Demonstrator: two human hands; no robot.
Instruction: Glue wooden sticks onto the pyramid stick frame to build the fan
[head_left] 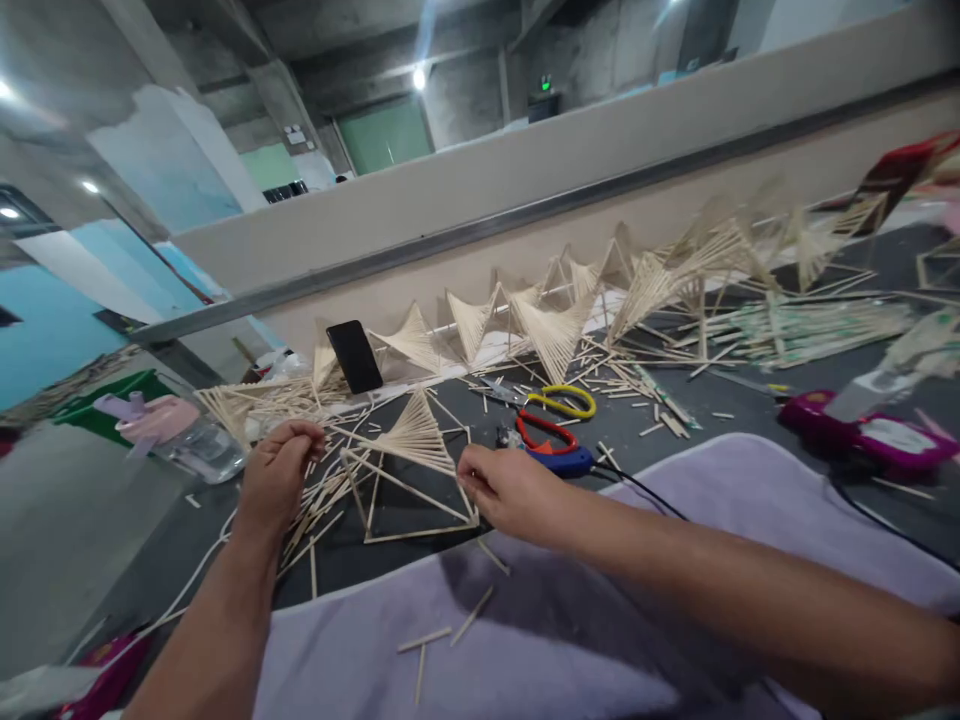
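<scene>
A small open frame of thin wooden sticks (420,535) stands on the dark tabletop between my hands, with a fanned, twisted surface of closely laid sticks (421,437) across its top. My left hand (276,480) is at the frame's left, its fingertips pinched at the end of a thin wooden stick (352,437) that slants toward the fan. On the opposite side, my right hand (504,488) has curled fingers pressed against the frame's right upper corner. Its fingertips are partly hidden, so the exact part it grips is unclear.
Behind the frame are a black phone (355,357), yellow-handled scissors (566,402), a red-handled tool (546,432) and a blue glue gun (562,460). A row of similar stick models (551,325) lines the wall. Loose sticks lie on the lilac cloth (360,660). A bottle (199,450) stands left.
</scene>
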